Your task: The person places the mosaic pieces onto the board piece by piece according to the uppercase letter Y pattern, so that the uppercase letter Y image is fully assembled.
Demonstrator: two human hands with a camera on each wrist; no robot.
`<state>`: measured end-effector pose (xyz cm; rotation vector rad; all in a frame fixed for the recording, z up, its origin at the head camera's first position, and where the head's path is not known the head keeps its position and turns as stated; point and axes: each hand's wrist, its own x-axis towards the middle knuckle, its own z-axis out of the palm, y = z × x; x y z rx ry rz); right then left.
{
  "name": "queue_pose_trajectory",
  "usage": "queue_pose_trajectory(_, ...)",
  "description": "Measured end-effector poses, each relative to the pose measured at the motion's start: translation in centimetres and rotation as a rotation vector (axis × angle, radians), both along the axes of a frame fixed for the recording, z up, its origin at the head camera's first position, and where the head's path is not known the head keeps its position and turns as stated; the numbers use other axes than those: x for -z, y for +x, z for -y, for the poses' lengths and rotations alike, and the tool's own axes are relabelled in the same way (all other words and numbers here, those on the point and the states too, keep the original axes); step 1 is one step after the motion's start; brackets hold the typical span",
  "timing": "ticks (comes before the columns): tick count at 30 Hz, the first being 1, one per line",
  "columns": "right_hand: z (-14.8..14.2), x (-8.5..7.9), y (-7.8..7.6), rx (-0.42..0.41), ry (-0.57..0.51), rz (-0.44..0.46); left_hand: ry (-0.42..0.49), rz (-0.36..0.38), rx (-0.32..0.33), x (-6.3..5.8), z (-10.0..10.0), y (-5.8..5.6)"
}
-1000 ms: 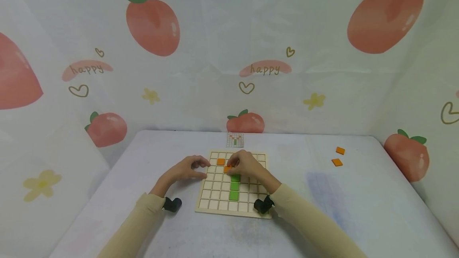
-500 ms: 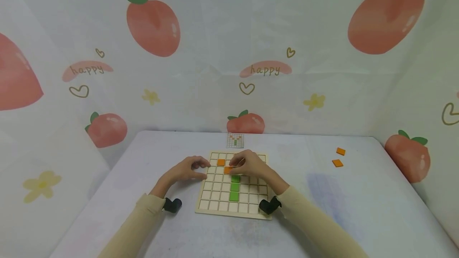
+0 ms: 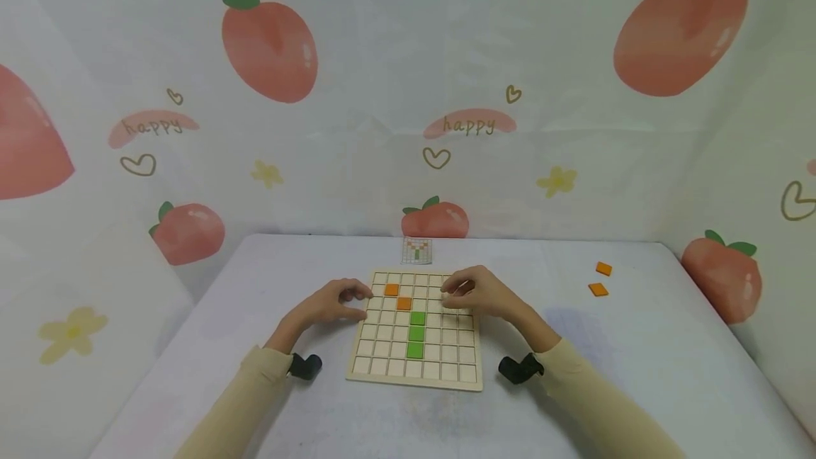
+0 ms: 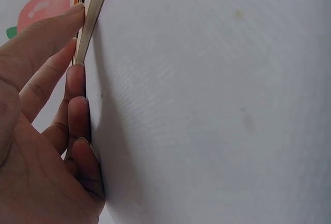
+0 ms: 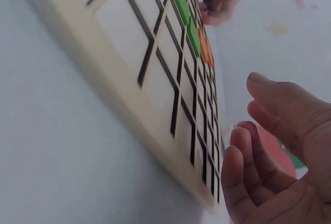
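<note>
A wooden grid board (image 3: 395, 381) lies flat on the table. Two orange tiles (image 3: 392, 290) sit diagonally in its cells, and a column of three green tiles (image 3: 417, 333) follows below them. At the board's left edge is my left hand (image 3: 334, 301), its thumb and index fingertips against the rim; in the left wrist view the other fingers are bent at the table surface. My right hand (image 3: 481, 292) hovers over the board's far right part, holding nothing, its thumb and fingers apart in the right wrist view.
Two loose orange tiles (image 3: 598, 290) lie on the table (image 3: 542, 402) at the far right. Behind the board is a small pattern card (image 3: 417, 251) with coloured squares. A fruit-printed cloth (image 3: 357, 161) hangs behind and beside the table.
My right hand has let go of the second orange tile, now in its cell, and moved right across the board. My left hand stays at the left edge.
</note>
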<state>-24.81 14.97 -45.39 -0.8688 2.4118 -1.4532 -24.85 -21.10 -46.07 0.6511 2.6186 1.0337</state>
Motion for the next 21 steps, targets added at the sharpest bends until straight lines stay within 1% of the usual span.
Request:
queue_pose_trajectory(6, -3.8, -0.2, 0.4, 0.018, -0.016, -0.013, 0.014, 0.002, 0.013, 0.0, 0.0, -0.1)
queue_pose_trajectory(9, -5.9, -0.5, 0.8, 0.050, 0.004, -0.016, 0.019, -0.001, 0.015, -0.1, 0.0, 0.0)
queue_pose_trajectory(16, -10.4, -0.7, 2.0, 0.135, 0.063, 0.026, 0.023, 0.006, 0.014, -0.1, -0.1, 0.0)
queue_pose_trajectory(21, -13.3, -1.0, 2.8, 0.176, 0.059, 0.036, 0.026, 0.007, 0.018, 0.0, 0.0, 0.0)
